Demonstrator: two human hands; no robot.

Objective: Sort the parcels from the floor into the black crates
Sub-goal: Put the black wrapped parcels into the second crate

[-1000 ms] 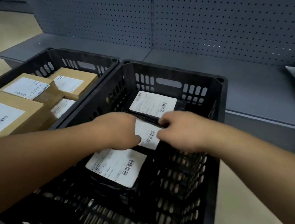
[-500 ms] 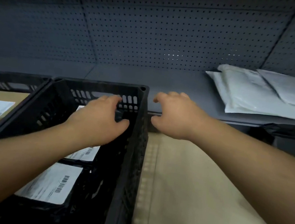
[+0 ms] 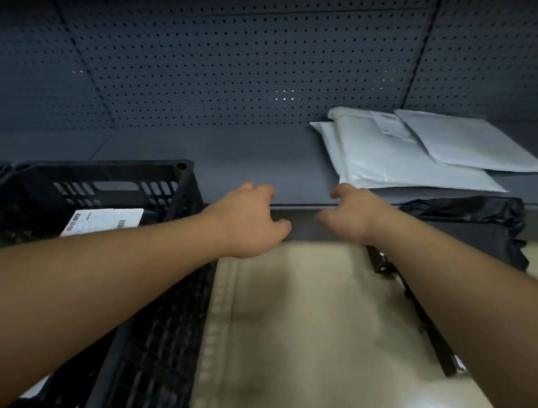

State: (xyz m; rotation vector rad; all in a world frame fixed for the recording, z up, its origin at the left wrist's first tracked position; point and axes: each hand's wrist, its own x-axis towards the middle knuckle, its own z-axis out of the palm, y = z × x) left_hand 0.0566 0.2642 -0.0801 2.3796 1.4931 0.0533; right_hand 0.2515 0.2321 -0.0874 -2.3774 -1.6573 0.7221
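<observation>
Grey shelf (image 3: pixel 232 160) with flat white poly parcels (image 3: pixel 405 160), overlapping.

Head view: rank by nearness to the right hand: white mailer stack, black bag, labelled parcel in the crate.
From the right hand:
1. White mailer stack, on the shelf just beyond the fingers.
2. Black bag, on the right, beside the forearm.
3. Labelled parcel, far left, inside the black crate.

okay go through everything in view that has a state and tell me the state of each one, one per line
left hand: empty, fingers loosely curled, past the crate.
right hand: empty, fingers loosely curled, near the mailers.
black crate: open-topped, holds a labelled parcel.
white mailers: flat, overlapping on the shelf.
black bag: crumpled on the floor.
</observation>
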